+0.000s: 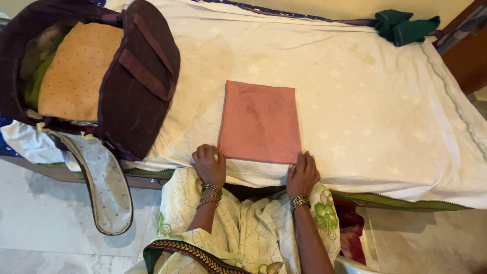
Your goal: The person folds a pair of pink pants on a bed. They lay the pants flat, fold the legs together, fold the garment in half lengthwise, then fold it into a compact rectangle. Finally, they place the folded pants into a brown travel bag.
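A folded pink cloth [259, 122] lies flat on the white bedsheet [385, 116], near the bed's front edge. My left hand [208, 163] rests at its near left corner with the fingers curled against the edge. At the near right corner sits my right hand [302, 174], fingers touching the cloth's lower edge. Both wrists carry bangles. Whether the fingers pinch the cloth or only press on it cannot be told.
An open dark maroon bag [139, 81] stands on the bed at the left, with a folded orange dotted cloth [78, 68] inside. A green cloth [403, 28] lies at the far right corner. Wooden furniture [469, 56] stands at the right. Tiled floor is below.
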